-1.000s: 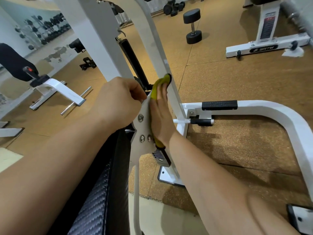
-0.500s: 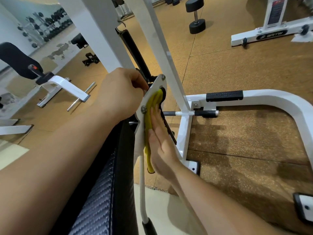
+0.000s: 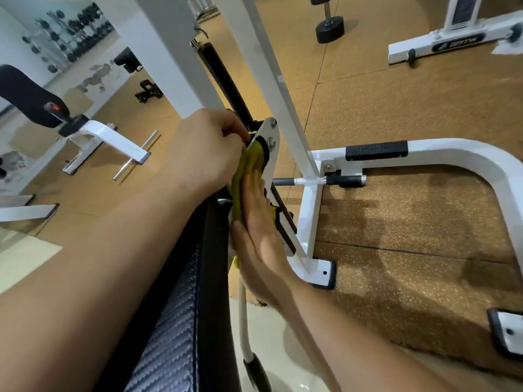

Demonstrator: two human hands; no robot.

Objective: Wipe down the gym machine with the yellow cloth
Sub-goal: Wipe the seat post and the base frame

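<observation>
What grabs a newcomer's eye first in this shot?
The yellow cloth, centre frame, pressed flat by the right hand against the machine's white bolted plate. The left hand curls beside the plate's top; what it grips is hidden. A black pad fills the lower middle.

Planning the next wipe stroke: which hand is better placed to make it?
Right. The right hand lies flat on the yellow cloth, pressing it against the white plate. The left hand grips the machine just above and holds no cloth.
</observation>
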